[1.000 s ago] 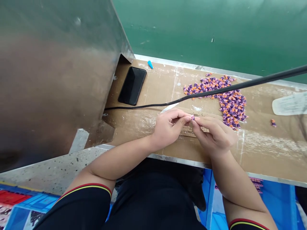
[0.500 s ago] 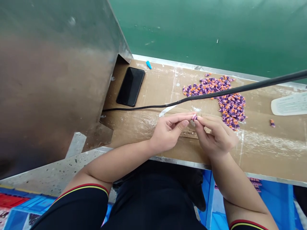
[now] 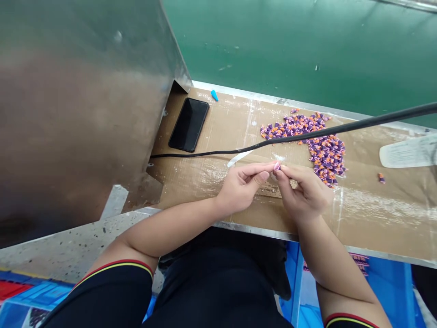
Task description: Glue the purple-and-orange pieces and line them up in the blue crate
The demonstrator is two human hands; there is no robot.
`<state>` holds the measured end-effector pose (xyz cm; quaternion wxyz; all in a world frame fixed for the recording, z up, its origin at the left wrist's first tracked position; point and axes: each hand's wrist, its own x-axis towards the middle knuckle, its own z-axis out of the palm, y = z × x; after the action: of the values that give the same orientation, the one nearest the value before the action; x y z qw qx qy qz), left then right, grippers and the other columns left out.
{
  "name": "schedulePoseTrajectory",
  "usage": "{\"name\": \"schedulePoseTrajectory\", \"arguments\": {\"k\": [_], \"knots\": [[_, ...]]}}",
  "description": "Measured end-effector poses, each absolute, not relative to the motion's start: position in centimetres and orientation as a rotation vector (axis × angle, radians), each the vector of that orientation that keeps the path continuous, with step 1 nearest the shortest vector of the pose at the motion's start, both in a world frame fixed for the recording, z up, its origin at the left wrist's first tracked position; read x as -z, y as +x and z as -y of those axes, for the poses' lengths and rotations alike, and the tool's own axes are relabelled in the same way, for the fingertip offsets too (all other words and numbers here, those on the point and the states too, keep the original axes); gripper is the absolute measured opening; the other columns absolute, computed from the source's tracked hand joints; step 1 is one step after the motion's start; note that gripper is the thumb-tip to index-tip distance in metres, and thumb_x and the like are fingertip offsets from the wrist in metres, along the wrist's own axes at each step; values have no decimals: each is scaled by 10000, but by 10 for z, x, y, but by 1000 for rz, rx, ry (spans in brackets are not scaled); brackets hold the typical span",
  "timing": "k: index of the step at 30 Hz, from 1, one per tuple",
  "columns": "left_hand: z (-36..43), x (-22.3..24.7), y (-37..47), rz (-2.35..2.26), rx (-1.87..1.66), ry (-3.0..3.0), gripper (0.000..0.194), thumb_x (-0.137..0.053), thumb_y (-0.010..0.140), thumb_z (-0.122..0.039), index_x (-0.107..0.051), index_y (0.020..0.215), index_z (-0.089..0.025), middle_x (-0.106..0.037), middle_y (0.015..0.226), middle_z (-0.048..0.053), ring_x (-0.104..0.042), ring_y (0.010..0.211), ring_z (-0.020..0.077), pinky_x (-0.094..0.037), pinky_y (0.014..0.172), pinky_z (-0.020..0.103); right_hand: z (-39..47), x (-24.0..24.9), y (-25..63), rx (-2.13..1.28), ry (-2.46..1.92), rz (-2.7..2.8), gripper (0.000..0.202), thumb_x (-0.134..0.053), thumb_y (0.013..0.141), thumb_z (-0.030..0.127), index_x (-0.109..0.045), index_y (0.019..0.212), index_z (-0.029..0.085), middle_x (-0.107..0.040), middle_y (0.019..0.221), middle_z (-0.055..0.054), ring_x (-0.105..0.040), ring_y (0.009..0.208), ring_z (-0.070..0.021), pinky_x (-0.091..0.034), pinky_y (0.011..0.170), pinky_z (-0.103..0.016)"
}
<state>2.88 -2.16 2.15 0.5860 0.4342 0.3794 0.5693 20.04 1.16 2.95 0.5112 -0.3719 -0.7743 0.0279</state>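
Observation:
Between the fingertips of both hands is a tiny pink-and-purple piece (image 3: pixel 277 167), partly covered by the fingers. My left hand (image 3: pixel 241 186) pinches it from the left, index finger stretched along and thumb below. From the right, my right hand (image 3: pixel 305 190) grips the same piece between thumb and forefinger, the other fingers curled. Just beyond my right hand lies a heap of small purple, orange and pink pieces (image 3: pixel 328 152) on the cardboard-covered bench (image 3: pixel 218 182). One similar loose piece (image 3: pixel 381 178) sits apart to the right.
A black cable (image 3: pixel 297 136) crosses above the bench and partly over the heap. A phone (image 3: pixel 189 125), a blue cone-shaped piece (image 3: pixel 214 95) and a white strip (image 3: pixel 240 157) lie leftward. A metal panel (image 3: pixel 78 118) bounds the left; a whitish container (image 3: pixel 406 152) lies right. Blue crates (image 3: pixel 389 287) stand below.
The camera view has shifted slightly, so the bench and its objects sit a little differently in frame. Both hands keep their pinch on the small piece, with hardly any movement.

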Motion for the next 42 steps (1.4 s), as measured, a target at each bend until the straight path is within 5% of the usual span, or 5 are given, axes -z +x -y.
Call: {"name": "schedulePoseTrajectory", "arguments": {"k": [11,18,30,35,42], "knots": [[18,-18,28,-907,-1350,1074,342,-756,977,-531,-860,1142,-251,-814,1310,116,-759,1302,276,-599,1198,491,-18,-31,202,-72,-815,1899,141,-780,996,199,-799,1105,286,-871,963,-36,-843,795,-214,-687,727,-319],[14,-16,27,-922,-1343,1074,431,-817,893,-665,-885,1091,-288,-827,1268,111,-780,1085,271,-660,883,385,20,-33,228,-326,-1009,1660,81,-806,960,247,-814,1041,245,-837,921,-51,-798,781,-190,-670,726,-311],[8,-34,39,-1120,-1526,891,403,-1003,639,-456,-812,843,-165,-820,918,71,-663,780,147,-524,635,234,204,33,462,-204,-1615,451,520,-878,801,662,-601,975,258,-810,1026,-30,-839,953,-219,-667,817,-352],[11,-40,46,-1189,-1521,1036,390,-940,603,-454,-780,815,-169,-783,837,59,-629,729,151,-486,611,259,262,85,512,-311,-1959,279,391,-868,901,517,-632,930,207,-730,795,3,-760,737,-178,-652,722,-329],[4,-37,52,-1281,-1565,1138,337,-841,576,-391,-767,782,-135,-735,744,59,-592,623,131,-431,563,257,280,124,560,-516,-2418,264,363,-738,1068,424,-701,1332,178,-728,1303,-95,-741,1088,-235,-663,934,-445]]}}
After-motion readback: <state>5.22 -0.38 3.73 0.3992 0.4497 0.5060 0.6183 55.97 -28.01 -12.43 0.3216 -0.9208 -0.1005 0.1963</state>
